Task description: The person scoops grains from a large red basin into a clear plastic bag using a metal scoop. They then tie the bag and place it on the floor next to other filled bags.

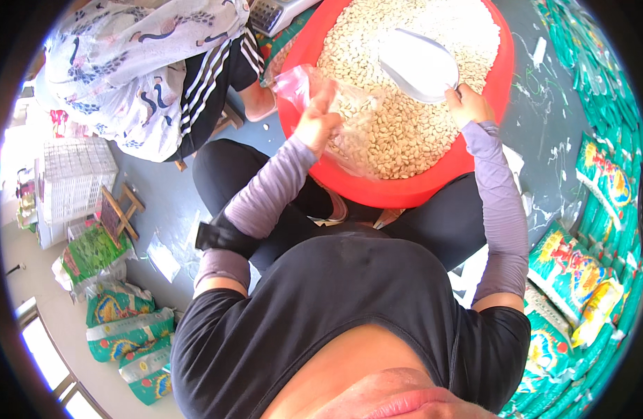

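A large red plastic tub [502,105] full of pale flat seeds or beans [405,152] stands before me. My right hand [469,106] grips the handle of a metal scoop [421,65], which rests over the seeds and looks bright inside; whether it holds any cannot be told. My left hand [318,123] pinches the edge of a clear plastic bag [353,144], which hangs over the tub's near left side. Some seeds show in or through the film.
At left sits another person [143,78], near a scale [277,13]. White plastic crates [77,173], a small wooden stool [122,214] and green printed sacks [130,327] are at the left. Green sacks [573,272] are piled at right. Scraps and threads litter the floor [541,131].
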A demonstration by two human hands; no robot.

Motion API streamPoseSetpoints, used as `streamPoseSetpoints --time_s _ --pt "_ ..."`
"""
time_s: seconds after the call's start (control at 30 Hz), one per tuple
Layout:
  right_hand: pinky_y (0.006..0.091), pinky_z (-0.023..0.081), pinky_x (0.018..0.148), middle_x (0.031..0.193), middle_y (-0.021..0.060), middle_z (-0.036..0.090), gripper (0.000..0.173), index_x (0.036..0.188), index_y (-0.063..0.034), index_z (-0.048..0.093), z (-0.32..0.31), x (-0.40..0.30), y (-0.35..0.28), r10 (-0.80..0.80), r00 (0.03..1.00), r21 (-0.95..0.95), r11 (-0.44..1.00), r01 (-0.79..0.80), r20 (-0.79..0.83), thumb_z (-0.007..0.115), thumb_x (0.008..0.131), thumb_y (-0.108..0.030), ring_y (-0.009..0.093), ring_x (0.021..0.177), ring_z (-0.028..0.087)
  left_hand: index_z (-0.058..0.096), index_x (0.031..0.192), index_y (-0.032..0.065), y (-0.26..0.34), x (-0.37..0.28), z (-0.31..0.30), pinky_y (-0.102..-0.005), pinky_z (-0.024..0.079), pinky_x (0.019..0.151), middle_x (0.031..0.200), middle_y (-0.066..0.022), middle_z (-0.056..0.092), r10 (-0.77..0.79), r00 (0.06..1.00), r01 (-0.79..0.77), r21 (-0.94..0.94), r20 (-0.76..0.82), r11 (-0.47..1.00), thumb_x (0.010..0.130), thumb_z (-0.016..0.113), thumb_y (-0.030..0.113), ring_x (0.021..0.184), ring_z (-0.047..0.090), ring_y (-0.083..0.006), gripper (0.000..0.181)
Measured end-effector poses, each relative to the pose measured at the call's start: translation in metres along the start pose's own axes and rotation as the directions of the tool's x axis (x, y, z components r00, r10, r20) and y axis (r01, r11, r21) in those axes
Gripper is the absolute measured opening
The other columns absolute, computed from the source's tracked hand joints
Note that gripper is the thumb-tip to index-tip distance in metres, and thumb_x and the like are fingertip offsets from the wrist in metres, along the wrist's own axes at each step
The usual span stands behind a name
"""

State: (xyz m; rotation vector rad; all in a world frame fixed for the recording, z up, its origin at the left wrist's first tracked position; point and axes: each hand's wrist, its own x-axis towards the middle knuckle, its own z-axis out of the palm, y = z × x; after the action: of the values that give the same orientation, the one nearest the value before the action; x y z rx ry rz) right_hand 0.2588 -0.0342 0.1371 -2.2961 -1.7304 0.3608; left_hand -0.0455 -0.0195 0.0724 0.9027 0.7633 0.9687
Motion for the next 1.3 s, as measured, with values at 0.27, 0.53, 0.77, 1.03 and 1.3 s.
streamPoseSetpoints --time_s 0.27,0.53,0.77,1.03,1.3 --pt "0.0397 0.046 0.071 0.085 0.0197 0.063 0.044 0.100 -0.0052 0.062 0.018 0.019 0.048 0.056 0.996 0.210 0.975 -0.068 0.063 0.050 0.085 -0.045 0.033 0.082 0.062 0.023 0.140 0.0001 0.188 -0.109 -0.005 -0.0169 0.035 0.043 0.145 -0.0123 0.027 0.440 0.898 -0.439 0.026 -0.021 0.898 0.069 0.050 0.000 0.052 0.040 -0.0052 0.076" --pt "0.0292 0.036 0.048 0.056 0.0050 0.049 0.050 0.073 -0.0029 0.055 0.053 0.034 0.060 -0.019 0.976 0.247 0.968 -0.036 0.216 0.051 0.085 -0.051 0.014 0.050 0.046 0.025 0.139 0.0026 0.217 -0.197 -0.076 -0.0228 0.041 0.052 0.135 -0.0124 0.037 0.620 0.685 -0.535 0.314 -0.383 0.784 0.075 0.042 -0.008 0.053 0.038 -0.0077 0.068" --pt "0.0286 0.037 0.048 0.055 0.0047 0.049 0.050 0.073 -0.0022 0.054 0.061 0.037 0.033 0.007 0.941 0.290 0.951 -0.111 0.338 0.051 0.086 -0.050 0.013 0.049 0.047 0.032 0.131 0.0061 0.152 -0.217 -0.196 -0.0305 0.048 0.055 0.068 -0.0051 0.048 0.463 0.456 -0.446 0.255 -0.760 0.858 0.075 0.043 -0.006 0.056 0.048 -0.0140 0.058" --pt "0.0364 0.039 0.050 0.054 0.0097 0.052 0.051 0.074 0.0007 0.057 0.085 0.032 0.048 -0.142 0.977 0.112 0.986 0.125 0.160 0.048 0.088 -0.048 0.019 0.050 0.051 0.027 0.139 0.0157 0.015 -0.189 -0.273 -0.0356 0.050 0.061 0.088 -0.0082 0.056 0.258 0.330 -0.316 0.152 -0.908 0.937 0.087 0.046 0.004 0.068 0.055 -0.0208 0.056" --pt "0.0428 0.043 0.078 0.094 0.0209 0.061 0.046 0.099 -0.0038 0.060 0.032 0.014 0.016 -0.001 0.969 -0.039 0.999 0.011 0.248 0.044 0.089 -0.046 0.038 0.092 0.057 0.063 0.099 0.0069 0.045 -0.141 -0.300 -0.0352 0.047 0.052 0.068 -0.0121 0.060 0.397 0.916 0.257 0.849 -0.061 -0.462 0.083 0.048 0.009 0.062 0.060 -0.0222 0.022"
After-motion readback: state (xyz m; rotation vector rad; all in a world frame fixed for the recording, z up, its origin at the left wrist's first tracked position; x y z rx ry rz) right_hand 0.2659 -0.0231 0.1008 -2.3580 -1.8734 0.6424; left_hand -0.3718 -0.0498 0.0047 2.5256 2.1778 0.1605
